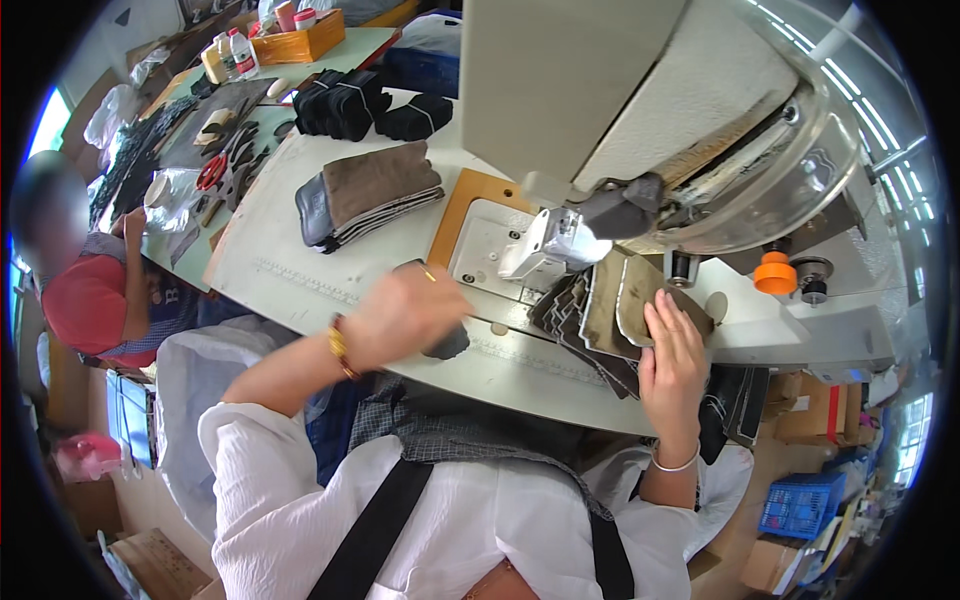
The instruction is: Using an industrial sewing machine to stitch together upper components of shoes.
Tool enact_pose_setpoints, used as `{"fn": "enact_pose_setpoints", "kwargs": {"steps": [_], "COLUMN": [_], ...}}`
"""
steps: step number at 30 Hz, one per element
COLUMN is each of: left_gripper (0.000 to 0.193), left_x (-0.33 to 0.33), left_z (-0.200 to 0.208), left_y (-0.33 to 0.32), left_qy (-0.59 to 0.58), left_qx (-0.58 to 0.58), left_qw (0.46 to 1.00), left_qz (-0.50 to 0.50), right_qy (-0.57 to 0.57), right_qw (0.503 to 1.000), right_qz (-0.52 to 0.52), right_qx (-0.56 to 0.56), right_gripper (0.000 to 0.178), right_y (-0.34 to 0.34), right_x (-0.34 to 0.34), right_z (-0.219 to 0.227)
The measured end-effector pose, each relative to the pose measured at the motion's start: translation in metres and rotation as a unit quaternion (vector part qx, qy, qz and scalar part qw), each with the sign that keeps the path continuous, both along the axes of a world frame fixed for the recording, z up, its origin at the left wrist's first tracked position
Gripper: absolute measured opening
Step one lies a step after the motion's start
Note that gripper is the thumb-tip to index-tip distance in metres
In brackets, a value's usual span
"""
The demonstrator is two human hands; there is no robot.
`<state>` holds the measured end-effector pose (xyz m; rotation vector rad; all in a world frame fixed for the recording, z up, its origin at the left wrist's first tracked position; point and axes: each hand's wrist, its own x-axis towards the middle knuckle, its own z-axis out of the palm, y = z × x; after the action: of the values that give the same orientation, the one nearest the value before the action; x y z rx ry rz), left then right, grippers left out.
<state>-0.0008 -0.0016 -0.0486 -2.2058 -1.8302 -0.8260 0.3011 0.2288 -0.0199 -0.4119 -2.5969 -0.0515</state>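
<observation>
My left hand (410, 312) is over the table left of the sewing machine's needle area, its fingers closed on a dark piece of material (449, 345). That piece shows above and below the hand; its middle is hidden. My right hand (677, 355) lies with straight fingers on a fanned stack of brown flat pieces (600, 305) with pale edges. Between the hands stands the sewing machine (560, 90), its metal presser part (545, 245) above a plate in an orange-brown frame (452, 225). Beyond my left hand sits a layered pile of brown and dark grey pieces (375, 190).
Tied black bundles (345, 105) stand at the table's far edge. At left, a person in red (90, 300) sits by another table with red-handled scissors (212, 172) and bottles (243, 55). An orange knob (775, 272) juts from the machine. A blue crate (800, 503) is on the floor at right.
</observation>
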Motion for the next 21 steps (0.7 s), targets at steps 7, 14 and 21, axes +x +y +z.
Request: {"fn": "enact_pose_setpoints", "kwargs": {"steps": [7,14,21], "left_gripper": [0.032,0.032,0.025], "left_x": [-0.044,-0.017,0.015], "left_z": [0.004,-0.005,-0.019], "left_y": [-0.028,-0.021,-0.032], "left_qy": [0.051,0.074,0.113], "left_qx": [-0.134,-0.137,-0.129], "left_qw": [0.99,0.987,0.98], "left_qz": [-0.007,0.041,0.105], "right_qy": [0.015,0.111,0.072], "right_qw": [0.999,0.992,0.995], "right_qz": [-0.028,-0.023,-0.021], "right_qx": [0.01,0.046,0.065], "right_gripper": [0.068,0.058,0.053], "right_y": [-0.003,-0.015,-0.019], "right_x": [-0.014,-0.012,-0.014], "right_z": [0.004,-0.001,0.004]}}
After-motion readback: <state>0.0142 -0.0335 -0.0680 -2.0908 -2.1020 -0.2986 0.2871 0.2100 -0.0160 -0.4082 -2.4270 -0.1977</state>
